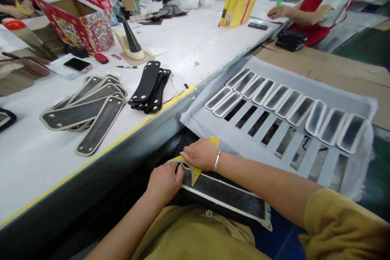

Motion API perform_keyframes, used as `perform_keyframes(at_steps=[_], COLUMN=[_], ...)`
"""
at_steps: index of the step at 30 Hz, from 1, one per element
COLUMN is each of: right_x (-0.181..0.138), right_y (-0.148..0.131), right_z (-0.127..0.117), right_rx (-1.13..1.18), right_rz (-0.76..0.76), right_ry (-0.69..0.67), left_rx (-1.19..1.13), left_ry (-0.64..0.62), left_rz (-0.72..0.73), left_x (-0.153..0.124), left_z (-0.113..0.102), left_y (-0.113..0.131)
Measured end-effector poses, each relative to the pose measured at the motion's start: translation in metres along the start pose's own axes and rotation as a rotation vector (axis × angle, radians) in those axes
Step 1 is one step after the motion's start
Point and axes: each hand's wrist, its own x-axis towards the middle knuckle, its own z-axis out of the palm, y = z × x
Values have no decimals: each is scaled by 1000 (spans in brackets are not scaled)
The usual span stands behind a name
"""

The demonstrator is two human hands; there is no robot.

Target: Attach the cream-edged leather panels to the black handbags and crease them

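Observation:
Across my lap lies a long black panel (224, 195) with pale borders, its near-right corner curling a little. My left hand (164, 180) is closed round the far-left end of the panel, thumb on top. My right hand (201, 154) grips a yellow piece with a pale curved edge (197, 175), bent up over that same end of the panel. The fingertips of both hands are partly hidden, and I cannot tell whether the yellow piece is stuck to the panel. A small yellow disc (214, 141) shows just beyond my right hand.
To the right, a pale sheet (195, 118) carries rows of white-edged black strips (283, 99) and dark slots. On the white table (170, 48) are grey-edged straps (100, 126), stacked black straps (148, 85), a phone (77, 65), a red box (73, 24) and a yellow box (240, 4). A co-worker's hand (278, 11) is beyond.

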Motion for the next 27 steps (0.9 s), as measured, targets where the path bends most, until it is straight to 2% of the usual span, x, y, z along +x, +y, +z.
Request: perform_keyframes(at_steps=[5, 8, 10, 12, 15, 17, 21, 27], right_x=[0, 0, 0, 1, 4, 6, 11, 22], right_y=[1, 1, 1, 2, 4, 6, 10, 15], right_z=[0, -1, -2, -2, -1, 0, 0, 0], right_rx=[-1, 4, 4, 1, -2, -6, -38, -64], right_rz=[-9, -17, -29, -42, -71, -96, -165, -319], right_ry=[21, 6, 0, 6, 16, 17, 36, 42], left_rx=[143, 82, -139, -590, -1227, -1476, -1727, -1712], left_ry=[-28, -33, -3, -15, -112, -162, -82, 59], left_rz=[0, -15, -34, -72, -163, -254, -364, -386], left_x=[-1, -3, -4, -6, -8, -7, -6, -8], left_z=[1, 3, 6, 10, 18, 23, 33, 48], left_y=[6, 4, -2, -10, -20, -22, -18, -18])
